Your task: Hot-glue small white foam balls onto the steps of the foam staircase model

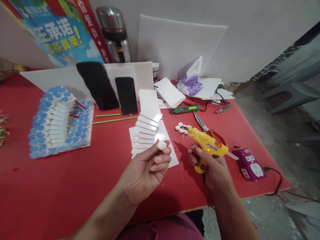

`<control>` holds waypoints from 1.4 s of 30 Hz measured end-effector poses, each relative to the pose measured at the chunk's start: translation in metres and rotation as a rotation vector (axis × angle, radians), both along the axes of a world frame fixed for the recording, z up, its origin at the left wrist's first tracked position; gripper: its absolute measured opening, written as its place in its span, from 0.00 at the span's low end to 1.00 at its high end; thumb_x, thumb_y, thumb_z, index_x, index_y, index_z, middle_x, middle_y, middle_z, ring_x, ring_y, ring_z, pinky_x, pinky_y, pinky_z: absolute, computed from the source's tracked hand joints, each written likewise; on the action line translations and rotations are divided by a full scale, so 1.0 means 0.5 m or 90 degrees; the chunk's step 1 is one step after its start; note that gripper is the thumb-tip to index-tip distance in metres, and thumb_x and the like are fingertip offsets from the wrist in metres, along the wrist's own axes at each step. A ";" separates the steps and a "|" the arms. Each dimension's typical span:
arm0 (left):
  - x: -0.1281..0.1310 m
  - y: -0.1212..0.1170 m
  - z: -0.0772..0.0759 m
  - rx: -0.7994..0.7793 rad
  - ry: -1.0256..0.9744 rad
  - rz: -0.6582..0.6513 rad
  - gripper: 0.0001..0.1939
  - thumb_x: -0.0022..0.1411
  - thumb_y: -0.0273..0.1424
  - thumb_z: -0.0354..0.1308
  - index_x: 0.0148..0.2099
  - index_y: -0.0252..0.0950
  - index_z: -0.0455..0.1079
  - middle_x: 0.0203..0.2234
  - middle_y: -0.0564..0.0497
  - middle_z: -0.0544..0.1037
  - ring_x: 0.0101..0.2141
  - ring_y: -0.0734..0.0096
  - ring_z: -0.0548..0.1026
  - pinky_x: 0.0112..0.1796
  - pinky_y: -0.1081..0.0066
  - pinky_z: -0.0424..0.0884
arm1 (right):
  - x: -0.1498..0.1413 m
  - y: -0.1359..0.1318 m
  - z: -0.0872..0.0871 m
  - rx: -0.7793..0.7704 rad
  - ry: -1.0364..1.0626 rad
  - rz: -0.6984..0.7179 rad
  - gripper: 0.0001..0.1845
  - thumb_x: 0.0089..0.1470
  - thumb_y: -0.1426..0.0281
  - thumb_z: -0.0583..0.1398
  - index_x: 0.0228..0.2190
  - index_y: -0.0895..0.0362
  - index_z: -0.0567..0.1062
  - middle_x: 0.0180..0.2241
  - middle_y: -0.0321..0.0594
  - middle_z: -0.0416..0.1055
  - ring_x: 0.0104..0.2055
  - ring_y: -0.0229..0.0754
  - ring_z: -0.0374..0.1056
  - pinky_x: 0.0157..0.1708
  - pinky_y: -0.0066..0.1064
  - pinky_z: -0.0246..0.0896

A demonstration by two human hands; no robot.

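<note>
Left hand: Our left hand [147, 170], palm turned up, pinches a small rounded white piece [161, 145] between thumb and fingertips; the narrow grip seems chosen to leave its upper face bare. Material: we cannot tell.
Right hand: Our right hand [216, 168] is wrapped round the handle of a yellow plastic glue gun [207, 143], nozzle pointing away and leftward, probably to keep the hot tip off our fingers. A small orange light glows on its side.
Glue stick: A translucent whitish rod [233, 155] juts from the gun's rear, presumably as its feed.
White steps: Just beyond the pinched piece, a fanned stair of flat white boards [147, 130] rises over a glossy white sheet [170, 146]. Similar rounded pieces [135, 145] line its left edge.
Spare pieces: More white rounds [179, 127] cluster near the nozzle, within easy reach, we judge.
Power: A purple socket box [250, 165] sits at right, likely to keep cords off the work.
Far left: A blue-and-white stepped model [42, 130] stands on the red tabletop [105, 186], perhaps as reference.
</note>
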State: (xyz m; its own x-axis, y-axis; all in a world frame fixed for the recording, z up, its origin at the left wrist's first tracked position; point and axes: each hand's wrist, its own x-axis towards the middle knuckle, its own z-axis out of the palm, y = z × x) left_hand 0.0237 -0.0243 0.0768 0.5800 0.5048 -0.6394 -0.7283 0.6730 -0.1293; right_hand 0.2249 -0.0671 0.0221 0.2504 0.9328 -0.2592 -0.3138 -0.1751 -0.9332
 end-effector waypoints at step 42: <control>0.031 -0.028 -0.086 0.162 0.058 -0.129 0.04 0.66 0.22 0.66 0.43 0.25 0.80 0.32 0.48 0.80 0.23 0.85 0.72 0.25 0.86 0.73 | -0.073 -0.010 0.000 -0.055 0.073 0.043 0.13 0.48 0.66 0.75 0.34 0.56 0.82 0.34 0.36 0.78 0.32 0.35 0.73 0.36 0.26 0.72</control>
